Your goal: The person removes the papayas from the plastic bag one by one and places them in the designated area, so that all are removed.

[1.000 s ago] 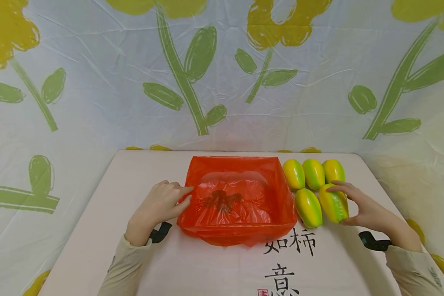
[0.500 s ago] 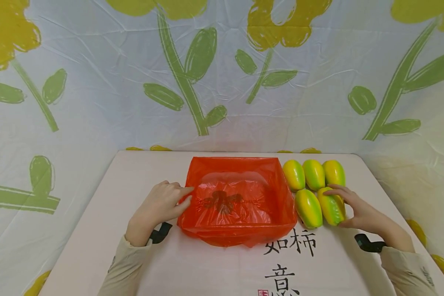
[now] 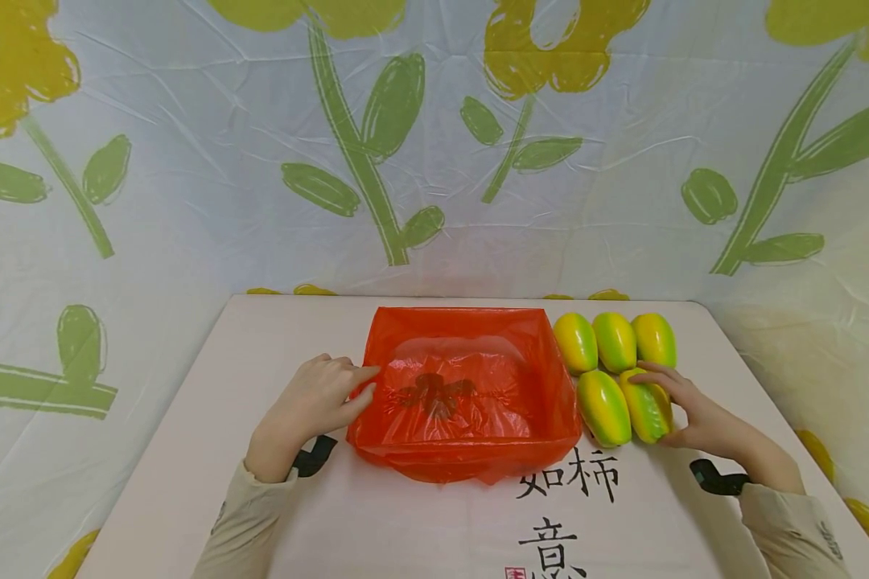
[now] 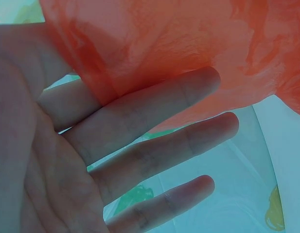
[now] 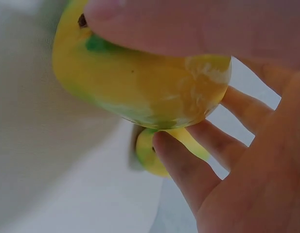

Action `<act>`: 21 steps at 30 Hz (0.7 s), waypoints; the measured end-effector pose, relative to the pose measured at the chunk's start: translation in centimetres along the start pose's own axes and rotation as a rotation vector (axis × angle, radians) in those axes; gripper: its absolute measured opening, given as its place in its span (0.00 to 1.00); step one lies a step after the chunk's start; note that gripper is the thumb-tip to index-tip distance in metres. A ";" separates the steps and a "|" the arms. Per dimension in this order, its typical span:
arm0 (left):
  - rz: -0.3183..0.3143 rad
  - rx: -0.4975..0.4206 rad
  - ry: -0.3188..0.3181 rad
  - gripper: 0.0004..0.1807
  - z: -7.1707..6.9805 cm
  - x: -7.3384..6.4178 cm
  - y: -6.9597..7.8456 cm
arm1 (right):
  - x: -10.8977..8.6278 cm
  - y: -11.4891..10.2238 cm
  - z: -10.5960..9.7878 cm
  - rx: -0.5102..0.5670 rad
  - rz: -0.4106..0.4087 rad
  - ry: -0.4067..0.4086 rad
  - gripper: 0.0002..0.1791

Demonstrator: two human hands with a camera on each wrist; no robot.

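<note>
A translucent red plastic bag (image 3: 463,402) stands spread in a boxy shape, its mouth facing up. At its left rim is my left hand (image 3: 322,396): thumb and index finger reach over the edge, while the other fingers (image 4: 162,150) lie straight outside the film in the left wrist view. My right hand (image 3: 702,414) holds a yellow-green mango (image 3: 648,406) between thumb and fingers, at the right end of the front row. Its underside is partly hidden. In the right wrist view the thumb (image 5: 188,29) covers one side of this mango (image 5: 135,85).
More mangoes lie right of the bag: one (image 3: 604,408) beside the held one, and a back row of three, including the middle one (image 3: 614,342). The light table (image 3: 405,531) bears black brush characters (image 3: 550,547). A flowered cloth (image 3: 261,104) hangs behind.
My right hand has moved slightly left and lower with the mango, bringing it closer to its front-row neighbour. The left hand and the bag have stayed put.
</note>
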State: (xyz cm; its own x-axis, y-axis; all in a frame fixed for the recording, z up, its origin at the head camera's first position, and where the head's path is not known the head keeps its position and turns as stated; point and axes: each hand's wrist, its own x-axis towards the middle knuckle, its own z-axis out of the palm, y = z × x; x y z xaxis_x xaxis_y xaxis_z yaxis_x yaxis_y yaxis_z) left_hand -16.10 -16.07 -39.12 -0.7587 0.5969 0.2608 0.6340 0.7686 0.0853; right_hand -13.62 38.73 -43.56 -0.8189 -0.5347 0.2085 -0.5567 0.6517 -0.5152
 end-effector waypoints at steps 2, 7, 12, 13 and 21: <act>-0.003 -0.001 -0.007 0.16 0.0 0.0 0.0 | 0.1 0.0 -0.1 0.005 0.003 -0.008 0.51; -0.004 -0.005 -0.013 0.16 -0.1 0.0 0.0 | 0.1 -0.1 -0.1 -0.014 0.019 -0.032 0.54; -0.005 -0.004 -0.015 0.16 -0.1 0.0 0.0 | 0.1 0.0 -0.1 -0.026 0.044 -0.028 0.55; -0.006 -0.003 -0.016 0.16 -0.1 0.0 0.0 | 0.1 0.0 -0.1 -0.028 0.047 -0.025 0.55; -0.007 -0.003 -0.018 0.16 -0.1 0.0 0.0 | 0.2 0.3 0.1 -0.001 0.037 -0.016 0.54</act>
State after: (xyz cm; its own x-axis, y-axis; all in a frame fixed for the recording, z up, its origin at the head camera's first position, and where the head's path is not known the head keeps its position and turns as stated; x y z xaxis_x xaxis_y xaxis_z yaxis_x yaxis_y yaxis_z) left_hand -16.10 -16.03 -39.04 -0.7657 0.5956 0.2429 0.6291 0.7721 0.0901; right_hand -13.99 38.77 -43.74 -0.8366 -0.5187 0.1763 -0.5264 0.6719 -0.5211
